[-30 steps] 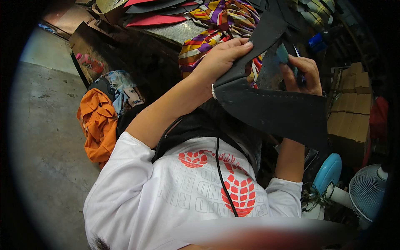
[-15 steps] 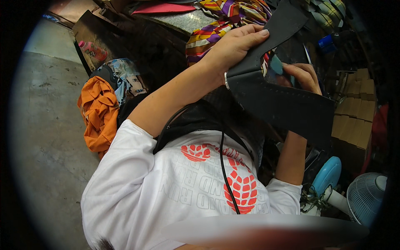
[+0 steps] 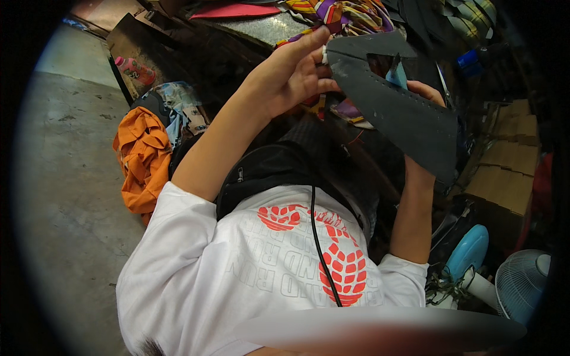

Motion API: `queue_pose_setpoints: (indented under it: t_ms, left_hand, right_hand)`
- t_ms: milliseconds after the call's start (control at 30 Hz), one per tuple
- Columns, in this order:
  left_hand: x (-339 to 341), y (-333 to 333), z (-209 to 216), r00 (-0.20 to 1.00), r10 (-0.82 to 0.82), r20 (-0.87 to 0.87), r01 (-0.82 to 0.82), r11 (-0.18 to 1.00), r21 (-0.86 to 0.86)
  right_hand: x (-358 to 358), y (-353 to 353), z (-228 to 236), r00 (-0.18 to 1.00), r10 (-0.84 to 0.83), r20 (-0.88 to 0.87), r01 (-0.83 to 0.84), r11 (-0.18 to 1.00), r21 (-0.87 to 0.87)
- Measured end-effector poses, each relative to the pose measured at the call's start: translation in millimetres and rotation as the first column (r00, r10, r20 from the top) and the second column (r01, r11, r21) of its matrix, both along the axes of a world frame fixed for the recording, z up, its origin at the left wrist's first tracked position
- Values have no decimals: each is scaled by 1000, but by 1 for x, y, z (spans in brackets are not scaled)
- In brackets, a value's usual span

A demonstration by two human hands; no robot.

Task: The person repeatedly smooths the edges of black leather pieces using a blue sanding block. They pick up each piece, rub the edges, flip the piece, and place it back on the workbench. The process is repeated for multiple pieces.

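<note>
A flat black cut piece (image 3: 392, 101), which looks like a shoe upper with a row of small holes along one edge, is held up in front of me. My left hand (image 3: 297, 74) is at its left end, palm turned toward it, with thumb and fingers spread apart and fingertips close to the edge. Most of my right hand (image 3: 426, 92) is hidden behind the piece; its curled fingers show over the upper right edge, gripping it. Beside those fingers a light blue flat thing (image 3: 396, 74) shows through the notch; its kind is unclear.
Striped colourful cloth (image 3: 362, 18) and a red sheet (image 3: 236, 10) lie at the far side. Orange cloth (image 3: 142, 160) hangs at left, near a pink bottle (image 3: 135, 71). Stacked brown cardboard pieces (image 3: 504, 166) and a fan (image 3: 522, 282) stand at right. A black cable (image 3: 317, 237) crosses my shirt.
The black piece has turned and its upper arm has swung down. My left hand has loosened its pinch on the upper part and moved left and nearer to me, fingers spreading.
</note>
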State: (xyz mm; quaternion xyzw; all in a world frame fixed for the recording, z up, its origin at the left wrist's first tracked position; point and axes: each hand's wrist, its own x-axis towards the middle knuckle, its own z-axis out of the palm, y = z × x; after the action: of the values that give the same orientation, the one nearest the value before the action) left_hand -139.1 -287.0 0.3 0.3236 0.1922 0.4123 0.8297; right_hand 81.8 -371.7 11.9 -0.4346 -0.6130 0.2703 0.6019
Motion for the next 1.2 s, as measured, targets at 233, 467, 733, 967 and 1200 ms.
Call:
queue_pose_setpoints:
  t_ms: [233, 467, 733, 967, 1200]
  left_hand:
    - [-7, -6, -4, 990, 23, -138, -13, 997, 69]
    - [-3, -13, -2, 980, -124, -153, 137, 987, 82]
    - [19, -7, -19, 990, 102, 95, -103, 995, 8]
    - [43, 4, -24, 995, 25, 98, -33, 996, 85]
    - [58, 10, -6, 977, 210, 21, -210, 956, 207]
  right_hand:
    - [-7, 2, 3, 933, -205, 297, 229, 972, -47]
    - [-7, 4, 2, 944, -245, 221, 249, 968, 13]
    - [-9, 6, 5, 986, -89, 140, 87, 996, 21]
    - [-15, 8, 7, 951, -96, 295, 91, 995, 29]
    - [-9, 9, 21, 921, -103, 375, 53, 988, 142]
